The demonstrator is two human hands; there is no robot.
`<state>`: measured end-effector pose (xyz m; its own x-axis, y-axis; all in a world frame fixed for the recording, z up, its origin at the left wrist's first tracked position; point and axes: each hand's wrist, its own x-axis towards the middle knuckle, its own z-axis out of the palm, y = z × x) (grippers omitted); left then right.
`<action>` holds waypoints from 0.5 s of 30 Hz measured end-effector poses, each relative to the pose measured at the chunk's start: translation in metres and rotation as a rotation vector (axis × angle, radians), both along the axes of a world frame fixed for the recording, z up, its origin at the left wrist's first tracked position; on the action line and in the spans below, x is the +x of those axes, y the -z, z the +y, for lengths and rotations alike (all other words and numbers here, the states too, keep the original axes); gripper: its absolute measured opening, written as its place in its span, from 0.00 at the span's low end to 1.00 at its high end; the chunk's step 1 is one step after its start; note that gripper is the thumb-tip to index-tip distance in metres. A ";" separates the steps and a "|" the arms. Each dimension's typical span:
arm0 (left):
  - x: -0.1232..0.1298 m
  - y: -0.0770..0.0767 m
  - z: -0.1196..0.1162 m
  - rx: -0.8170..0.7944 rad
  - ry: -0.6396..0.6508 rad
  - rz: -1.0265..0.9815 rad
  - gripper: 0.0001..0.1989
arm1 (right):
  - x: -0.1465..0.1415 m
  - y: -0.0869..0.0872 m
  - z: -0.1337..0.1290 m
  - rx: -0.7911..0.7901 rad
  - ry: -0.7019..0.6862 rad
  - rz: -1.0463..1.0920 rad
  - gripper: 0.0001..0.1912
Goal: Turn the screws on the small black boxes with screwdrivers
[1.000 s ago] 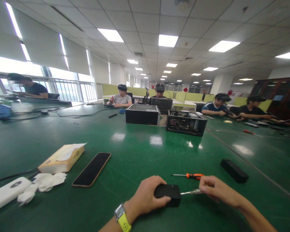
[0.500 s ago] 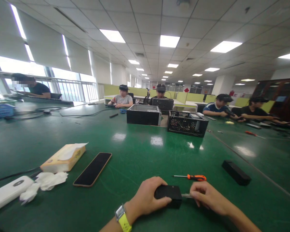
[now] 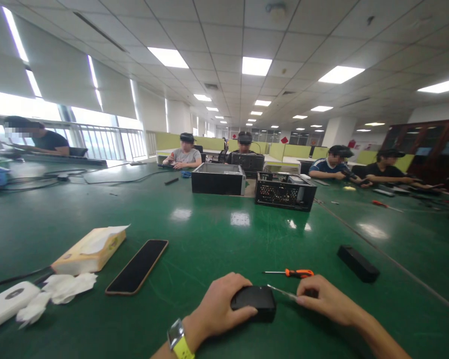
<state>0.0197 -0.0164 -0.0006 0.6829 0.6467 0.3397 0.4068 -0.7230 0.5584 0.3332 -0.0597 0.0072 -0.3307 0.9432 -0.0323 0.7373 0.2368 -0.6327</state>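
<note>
My left hand (image 3: 222, 306), with a yellow-strapped watch (image 3: 177, 336) on its wrist, grips a small black box (image 3: 255, 300) on the green table. To the right, my right hand (image 3: 320, 299) pinches a thin metallic tool (image 3: 282, 292). Its tip points up and left beside the box's top right corner, and whether it touches is hard to tell. Just beyond lies an orange and black screwdriver (image 3: 299, 273), its shaft pointing left. A second black box (image 3: 358, 263) rests farther right.
A phone (image 3: 137, 267), a tissue pack (image 3: 91, 249), crumpled tissues (image 3: 65, 287) and a white device (image 3: 9, 305) lie at left on the green table (image 3: 194, 239). Two open computer cases (image 3: 217, 180) stand farther back. Several people sit around the table.
The thin tool has moved from the black box's right side to a raised, tilted position near its top corner. The whole view has shifted slightly, and my left hand still holds the box.
</note>
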 end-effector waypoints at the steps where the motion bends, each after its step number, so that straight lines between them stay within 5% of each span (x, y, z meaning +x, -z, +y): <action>1: -0.001 0.000 0.000 -0.008 0.001 0.005 0.17 | 0.003 0.001 0.001 0.015 0.021 -0.015 0.15; 7: 0.003 0.001 -0.002 -0.040 0.053 -0.026 0.19 | 0.001 0.009 0.005 0.087 0.074 -0.153 0.10; 15: 0.005 0.000 -0.008 -0.051 -0.088 -0.009 0.16 | -0.026 0.005 0.000 0.243 0.074 -0.082 0.17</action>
<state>0.0251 -0.0244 -0.0002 0.6202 0.7203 0.3106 0.4621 -0.6554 0.5974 0.3075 -0.0599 0.0023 -0.2662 0.9480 0.1742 0.8047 0.3181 -0.5012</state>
